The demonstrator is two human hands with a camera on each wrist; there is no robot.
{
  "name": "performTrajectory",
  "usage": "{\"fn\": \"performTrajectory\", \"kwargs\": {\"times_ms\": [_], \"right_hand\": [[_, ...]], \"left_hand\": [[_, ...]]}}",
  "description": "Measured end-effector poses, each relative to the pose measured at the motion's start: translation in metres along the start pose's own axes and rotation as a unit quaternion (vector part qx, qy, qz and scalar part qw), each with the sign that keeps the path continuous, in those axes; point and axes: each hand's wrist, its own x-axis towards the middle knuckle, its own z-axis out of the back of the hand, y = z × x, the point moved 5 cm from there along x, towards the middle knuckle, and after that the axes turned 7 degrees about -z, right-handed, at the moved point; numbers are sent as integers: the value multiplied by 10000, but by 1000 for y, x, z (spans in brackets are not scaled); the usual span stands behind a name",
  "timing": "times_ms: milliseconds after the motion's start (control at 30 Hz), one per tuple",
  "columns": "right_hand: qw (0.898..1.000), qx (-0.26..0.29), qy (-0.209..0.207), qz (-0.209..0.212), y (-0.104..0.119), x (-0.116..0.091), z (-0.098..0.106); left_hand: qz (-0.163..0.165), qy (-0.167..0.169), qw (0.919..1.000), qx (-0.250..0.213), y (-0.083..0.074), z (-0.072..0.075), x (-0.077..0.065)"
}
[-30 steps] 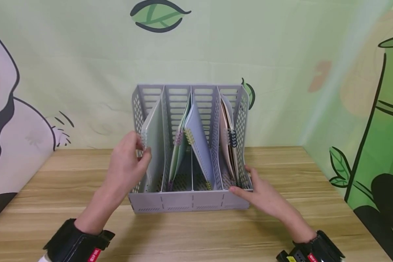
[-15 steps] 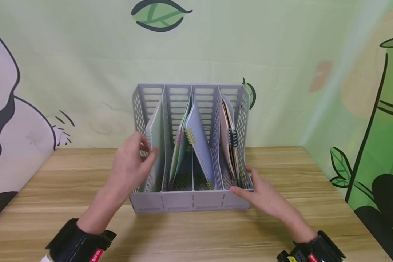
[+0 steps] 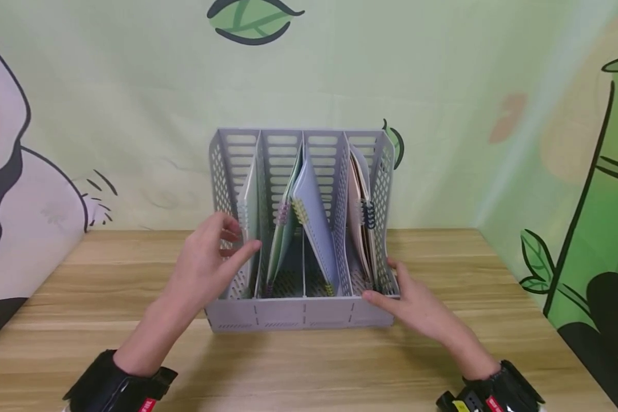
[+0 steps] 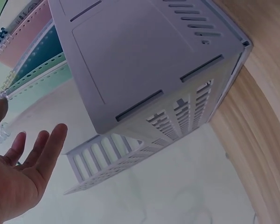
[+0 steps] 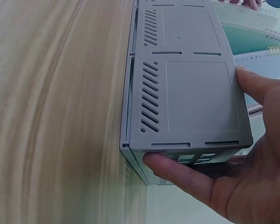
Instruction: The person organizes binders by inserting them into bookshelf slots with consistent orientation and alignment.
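Observation:
A grey-lavender file organizer (image 3: 304,313) with upright slotted dividers stands on the wooden table. Inside its leftmost compartment, a pale spiral notebook (image 3: 250,212) leans against the divider. My left hand (image 3: 203,260) is beside that notebook, fingers loosely bent and thumb apart; in the left wrist view the hand (image 4: 23,177) holds nothing. At the front right corner of the organizer, my right hand (image 3: 424,306) grips it. The right wrist view has that hand's (image 5: 259,172) thumb on the rim and its index finger along the side wall.
A green notebook (image 3: 282,229) with purple rings and a blue notebook (image 3: 316,234) with yellow rings lean in the middle compartments. Pink and other notebooks (image 3: 357,229) fill the rightmost one. Behind the table (image 3: 309,366) hangs a printed backdrop (image 3: 443,114).
The pale notebook has tipped rightward to the divider. My left hand has moved slightly right, its thumb spreading away from the fingers. The right hand keeps its grip on the corner.

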Motion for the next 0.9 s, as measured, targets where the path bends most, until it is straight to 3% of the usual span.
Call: {"fn": "performTrajectory", "kwargs": {"times_ms": [500, 700, 900], "right_hand": [[9993, -302, -101, 176, -3, -7, 11], [9994, -71, -10, 324, -9, -12, 17], [9992, -185, -216, 265, -23, -12, 36]], "left_hand": [[-310, -108, 9993, 196, 16, 10, -11], [-148, 63, 9992, 366, 32, 20, -19], [294, 434, 9967, 620, 49, 31, -27]]}}
